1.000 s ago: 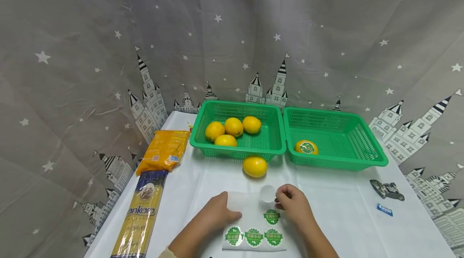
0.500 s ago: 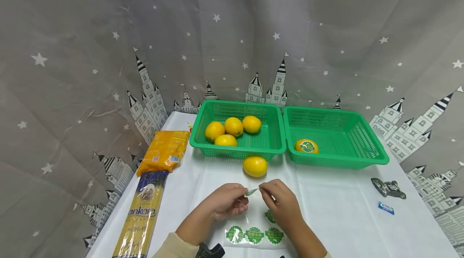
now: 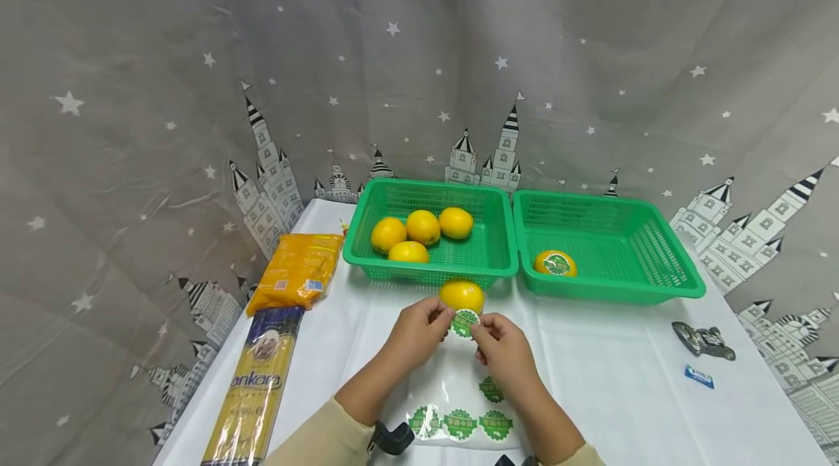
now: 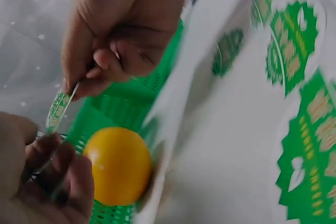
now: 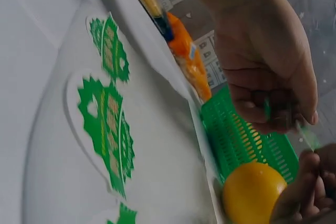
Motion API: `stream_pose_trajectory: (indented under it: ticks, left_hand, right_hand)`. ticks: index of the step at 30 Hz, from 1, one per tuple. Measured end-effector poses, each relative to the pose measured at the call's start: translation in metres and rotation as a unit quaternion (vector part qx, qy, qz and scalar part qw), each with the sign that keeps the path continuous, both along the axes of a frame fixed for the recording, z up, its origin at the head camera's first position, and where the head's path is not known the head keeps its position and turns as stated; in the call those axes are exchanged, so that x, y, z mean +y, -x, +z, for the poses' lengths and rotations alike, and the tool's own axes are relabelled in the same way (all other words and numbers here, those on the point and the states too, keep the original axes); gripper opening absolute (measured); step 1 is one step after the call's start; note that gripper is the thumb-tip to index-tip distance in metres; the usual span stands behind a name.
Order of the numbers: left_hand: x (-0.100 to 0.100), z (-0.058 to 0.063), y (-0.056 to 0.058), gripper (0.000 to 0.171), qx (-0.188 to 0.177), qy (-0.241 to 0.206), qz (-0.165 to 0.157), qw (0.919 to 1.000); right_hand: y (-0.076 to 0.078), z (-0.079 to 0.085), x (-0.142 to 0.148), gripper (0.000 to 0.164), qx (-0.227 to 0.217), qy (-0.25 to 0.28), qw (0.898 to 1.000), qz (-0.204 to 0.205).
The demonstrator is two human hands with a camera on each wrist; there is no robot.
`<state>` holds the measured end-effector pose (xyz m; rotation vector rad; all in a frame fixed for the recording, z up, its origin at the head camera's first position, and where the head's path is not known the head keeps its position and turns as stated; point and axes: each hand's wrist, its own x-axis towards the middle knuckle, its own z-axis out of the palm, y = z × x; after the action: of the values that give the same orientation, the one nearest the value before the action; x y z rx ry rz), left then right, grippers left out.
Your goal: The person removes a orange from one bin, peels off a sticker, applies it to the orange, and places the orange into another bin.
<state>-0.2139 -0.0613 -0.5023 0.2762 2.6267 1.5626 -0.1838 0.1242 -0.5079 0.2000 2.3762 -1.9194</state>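
A round green-and-white sticker (image 3: 465,323) is stretched between both hands in front of a yellow lemon-like fruit (image 3: 462,295). My left hand (image 3: 419,335) pinches its left edge between thumb and fingers, and my right hand (image 3: 506,353) pinches the right edge. In the left wrist view the sticker (image 4: 59,109) appears nearly edge-on, apart from the fruit (image 4: 118,166). Below the hands lies the sticker sheet (image 3: 435,382), with several green stickers still on it. The right wrist view shows the sheet (image 5: 163,145) close up.
Behind stands a green basket (image 3: 488,273) with several yellow fruits. Beside it, another green basket (image 3: 609,290) holds one stickered fruit (image 3: 555,263). An orange packet (image 3: 298,273) and a spaghetti pack (image 3: 255,386) lie left. A dark toy car (image 3: 703,340) and small blue packet (image 3: 698,376) lie right.
The right hand has lifted the sticker off the sheet. The left hand has left the sheet and taken the sticker's other edge. Both hands have moved forward toward the fruit, turning the printed face up.
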Motion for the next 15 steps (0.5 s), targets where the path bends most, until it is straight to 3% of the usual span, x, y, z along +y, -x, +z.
stream_pose_trajectory:
  ticks: [4,7,12,15]
  left_hand:
    - [0.009,-0.011,0.019,0.024,0.013,0.037,0.053,0.9978]
    - [0.013,-0.022,0.033,0.024,0.014,0.045,0.071,0.9963]
    - [0.015,-0.038,0.045,0.064,0.004,0.048,0.036,0.9982]
    - [0.015,-0.044,0.046,0.070,0.012,0.041,0.016,0.9990]
  right_hand:
    - [0.008,-0.003,0.006,0.019,-0.005,-0.018,0.998,-0.056]
    - [0.016,-0.002,0.010,0.021,-0.003,-0.018,0.997,-0.075]
    - [0.029,0.004,0.012,0.020,0.015,-0.016,0.997,-0.072]
    - [0.039,0.008,0.010,0.021,0.026,-0.033,0.998,-0.052]
